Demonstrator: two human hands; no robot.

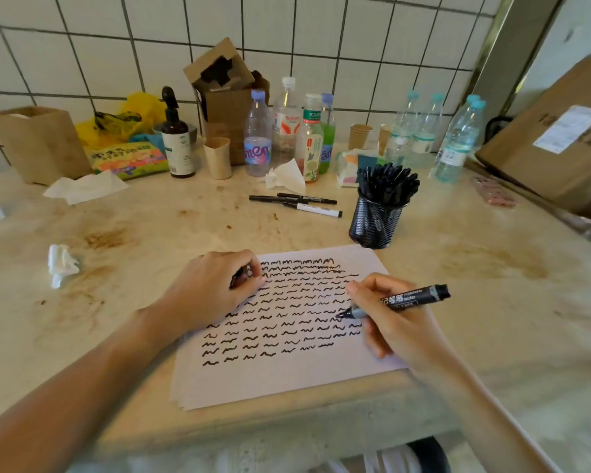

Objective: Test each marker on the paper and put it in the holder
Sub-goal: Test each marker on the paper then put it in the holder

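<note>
Your right hand grips a black marker, fingers curled round its barrel, the tip touching the paper near that sheet's right edge, among rows of black squiggles. Your left hand rests on the paper's left side, fingers curled round something small and dark; you cannot tell what it is.

The paper lies at the tabletop's near edge, its near-left corner just at that edge. The bottom strip of the sheet, below the last row of squiggles, is bare.

The mesh holder stands just beyond the paper's far-right corner, apart from it, packed with black markers. Three loose pens lie to the left of the holder, farther back.

Open tabletop runs to the right of the paper and holder, up to a cardboard box at the right edge. To the left of the paper there is open surface up to a crumpled tissue. Bottles and cups crowd the far edge along the tiled wall.
</note>
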